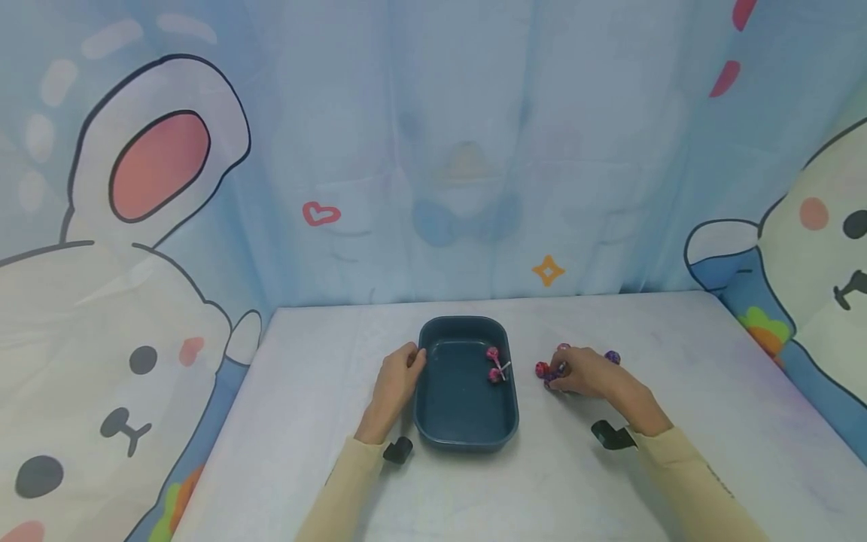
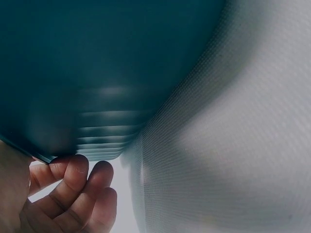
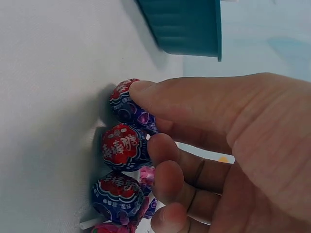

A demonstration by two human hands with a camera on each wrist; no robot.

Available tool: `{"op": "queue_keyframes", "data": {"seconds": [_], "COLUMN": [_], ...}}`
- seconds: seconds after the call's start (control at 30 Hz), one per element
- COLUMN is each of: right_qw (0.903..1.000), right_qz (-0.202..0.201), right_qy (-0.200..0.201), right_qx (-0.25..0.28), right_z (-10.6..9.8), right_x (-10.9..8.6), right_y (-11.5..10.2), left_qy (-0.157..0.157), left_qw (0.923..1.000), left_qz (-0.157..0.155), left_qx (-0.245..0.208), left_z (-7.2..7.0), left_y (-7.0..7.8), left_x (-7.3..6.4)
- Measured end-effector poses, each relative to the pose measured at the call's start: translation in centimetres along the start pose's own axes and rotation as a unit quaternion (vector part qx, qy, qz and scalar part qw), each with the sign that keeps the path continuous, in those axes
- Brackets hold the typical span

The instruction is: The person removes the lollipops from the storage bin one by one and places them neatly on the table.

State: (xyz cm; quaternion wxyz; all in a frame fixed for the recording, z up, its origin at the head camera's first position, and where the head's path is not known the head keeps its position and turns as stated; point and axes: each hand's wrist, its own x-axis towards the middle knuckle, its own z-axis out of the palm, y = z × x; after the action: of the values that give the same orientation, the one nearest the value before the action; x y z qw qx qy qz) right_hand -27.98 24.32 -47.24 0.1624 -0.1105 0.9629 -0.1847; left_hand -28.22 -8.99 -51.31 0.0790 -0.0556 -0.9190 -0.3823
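Note:
My left hand (image 1: 396, 380) holds the left rim of a dark teal rectangular tub (image 1: 467, 425), fingertips at its edge in the left wrist view. Inside the tub, by its right wall, lie two pink-wrapped lollipops (image 1: 494, 375) with white sticks. To the right of the tub, my right hand (image 1: 588, 372) is down among several lollipops on the table. Its thumb and index finger pinch a red and purple wrapped lollipop (image 3: 125, 108). Two similar lollipops (image 3: 125, 148) sit under the other curled fingers, with a pink one (image 3: 109, 229) at the view's lower edge.
A purple lollipop (image 1: 612, 357) lies just behind the right hand. The white cloth-covered table (image 1: 325, 339) meets a light blue cartoon-printed curtain (image 1: 379, 248) at its far edge. Dark camera mounts (image 1: 612, 435) stick out from the wrists.

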Motion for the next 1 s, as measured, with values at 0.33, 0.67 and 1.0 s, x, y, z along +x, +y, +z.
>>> {"op": "queue_keyframes", "data": {"seconds": [0.33,0.67,1.0], "right_qw": [0.9999,0.9995,0.9995], "right_qz": [0.003,-0.011,-0.021], "right_qy": [-0.010,0.027,0.020], "right_qx": [0.003,-0.010,-0.012], "right_z": [-0.7,-3.4,-4.0], "right_x": [0.0,-0.1,0.0], "right_y": [0.1,-0.3,-1.8], "left_qy": [0.004,0.004,-0.002], "left_qw": [1.0000,1.0000,1.0000], "left_qz": [0.006,0.006,0.000], "left_qx": [-0.006,-0.007,-0.005], "left_z": [0.0,0.0,0.1], "left_y": [0.1,0.0,-0.1], "left_x": [-0.1,0.0,0.0]}}
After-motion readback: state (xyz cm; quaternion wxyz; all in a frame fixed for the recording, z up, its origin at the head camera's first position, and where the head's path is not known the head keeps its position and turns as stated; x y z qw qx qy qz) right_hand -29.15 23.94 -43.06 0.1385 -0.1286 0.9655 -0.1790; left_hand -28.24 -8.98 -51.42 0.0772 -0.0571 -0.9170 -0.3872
